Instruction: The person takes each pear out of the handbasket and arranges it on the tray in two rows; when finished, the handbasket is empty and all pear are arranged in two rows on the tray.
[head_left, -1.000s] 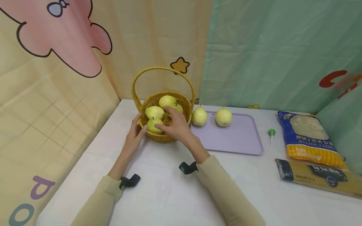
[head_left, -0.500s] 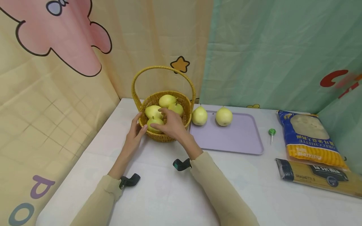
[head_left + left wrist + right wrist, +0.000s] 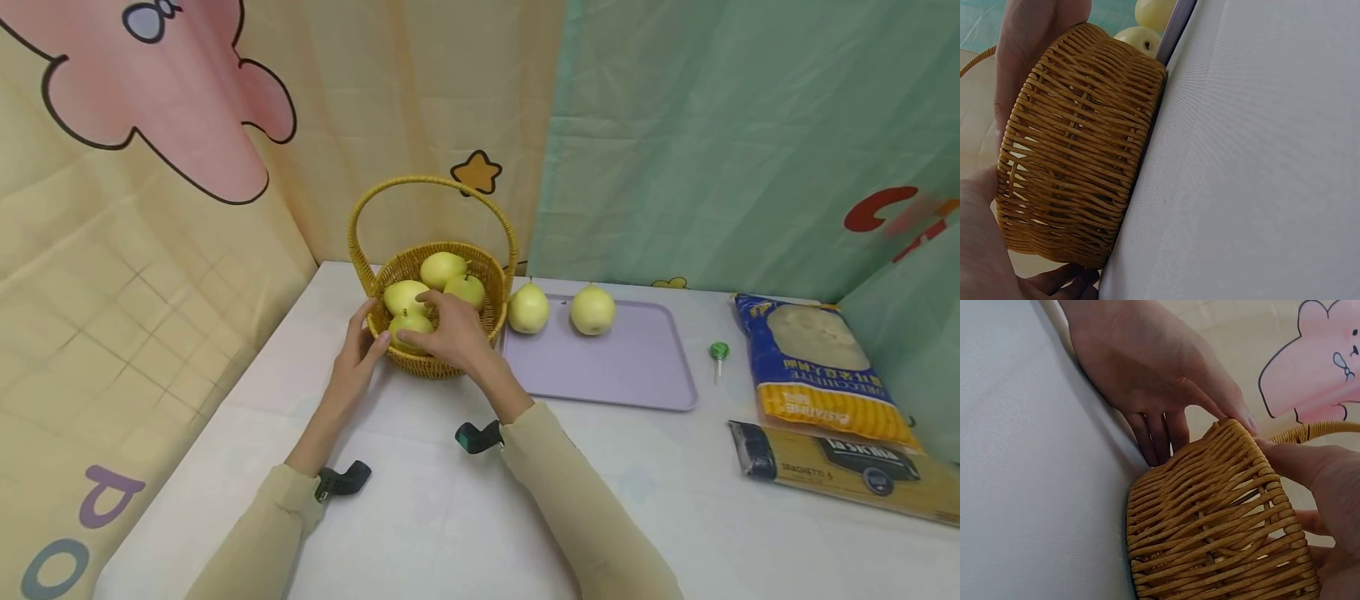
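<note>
A wicker basket (image 3: 431, 367) with a tall arched handle holds several yellow-green pears. My left hand (image 3: 354, 358) grips the basket's left front side. Its thumb lies at the rim and its fingers run along the outer wall, as the right wrist view shows. Reaching over the front rim, my right hand (image 3: 457, 337) has its thumb and fingers curled about the front pear (image 3: 405, 323); the fingertips behind it are partly hidden. Close by lie a left pear (image 3: 405, 296), a back pear (image 3: 442, 270) and a right pear (image 3: 467, 290).
Right of the basket lies a lilac tray (image 3: 615, 375), with one pear (image 3: 528, 310) at its left edge and another pear (image 3: 593, 311) farther along. A green lollipop (image 3: 719, 351), a blue-yellow pasta bag (image 3: 817, 358) and a spaghetti pack (image 3: 840, 471) lie farther right. Curtains hang behind.
My right hand has shifted left and its fingers have come in around the front pear, uncovering the right pear. The left hand and the basket have stayed in place.
</note>
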Available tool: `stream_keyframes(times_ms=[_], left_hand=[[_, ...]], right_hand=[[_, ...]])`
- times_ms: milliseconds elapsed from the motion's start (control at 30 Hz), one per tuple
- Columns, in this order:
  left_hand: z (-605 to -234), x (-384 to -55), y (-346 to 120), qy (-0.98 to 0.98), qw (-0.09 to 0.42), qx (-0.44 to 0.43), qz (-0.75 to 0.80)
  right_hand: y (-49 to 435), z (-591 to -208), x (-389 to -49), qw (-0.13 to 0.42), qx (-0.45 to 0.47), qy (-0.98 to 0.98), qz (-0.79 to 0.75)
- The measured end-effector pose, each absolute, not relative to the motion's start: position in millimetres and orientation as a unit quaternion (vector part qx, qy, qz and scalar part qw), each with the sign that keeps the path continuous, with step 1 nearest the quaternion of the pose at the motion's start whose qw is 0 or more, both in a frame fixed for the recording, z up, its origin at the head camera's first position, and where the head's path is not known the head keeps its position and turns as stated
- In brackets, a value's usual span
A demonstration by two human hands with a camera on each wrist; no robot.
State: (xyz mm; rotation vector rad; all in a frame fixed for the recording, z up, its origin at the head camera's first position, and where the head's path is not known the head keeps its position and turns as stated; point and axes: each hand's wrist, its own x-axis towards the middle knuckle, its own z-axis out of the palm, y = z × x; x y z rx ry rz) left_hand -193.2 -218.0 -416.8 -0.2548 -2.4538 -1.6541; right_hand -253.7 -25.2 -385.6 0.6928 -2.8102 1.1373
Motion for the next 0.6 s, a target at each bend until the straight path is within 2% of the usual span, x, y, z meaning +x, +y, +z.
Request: stream_keyframes(times_ms=[333,600], left_hand=[[-418.2,-193.0,-218.0,-0.816,0.08,-0.084,-0.566],[-418.2,-192.6,-218.7,-0.818,0.08,-0.084,-0.563]], right_hand=[[-31.8,-387.3,-253.8,0.021,0.219,-0.928,0.301],[-38.0,-386.7,-255.7,-0.01,0.213,-0.939,0.27]])
